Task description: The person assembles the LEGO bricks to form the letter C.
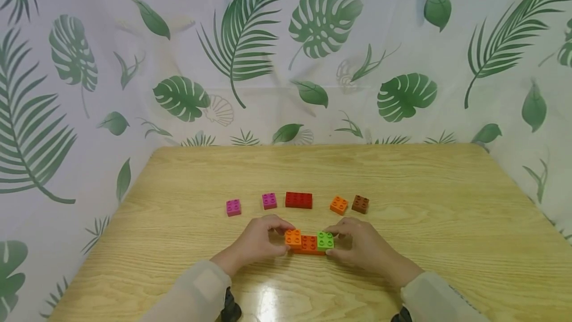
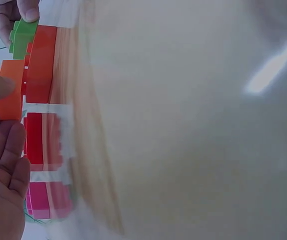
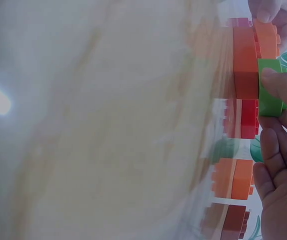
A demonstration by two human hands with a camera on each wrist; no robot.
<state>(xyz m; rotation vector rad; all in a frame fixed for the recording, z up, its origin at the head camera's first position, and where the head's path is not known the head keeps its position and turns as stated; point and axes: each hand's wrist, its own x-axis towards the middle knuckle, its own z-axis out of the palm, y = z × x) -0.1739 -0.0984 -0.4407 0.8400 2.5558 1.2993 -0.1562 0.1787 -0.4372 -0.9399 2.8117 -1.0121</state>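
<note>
A long red-orange brick (image 1: 309, 244) lies on the table before me, its middle studs bare. On its left end is an orange square brick (image 1: 293, 238), pinched between the thumb and fingers of my left hand (image 1: 259, 242). My right hand (image 1: 363, 247) pinches a light green square brick (image 1: 325, 241) at the other end. The left wrist view shows my left thumb on the side of the orange brick (image 2: 10, 90), which overhangs the end of the long brick (image 2: 41, 65). In the right wrist view my thumb presses the side of the green brick (image 3: 270, 95).
Behind the hands, a row of loose bricks stands on the table (image 1: 201, 173): two magenta ones (image 1: 233, 207) (image 1: 269, 201), a long dark red one (image 1: 299, 200), an orange one (image 1: 339, 205) and a brown one (image 1: 360, 204). A leaf-patterned cloth (image 1: 268, 63) hangs behind.
</note>
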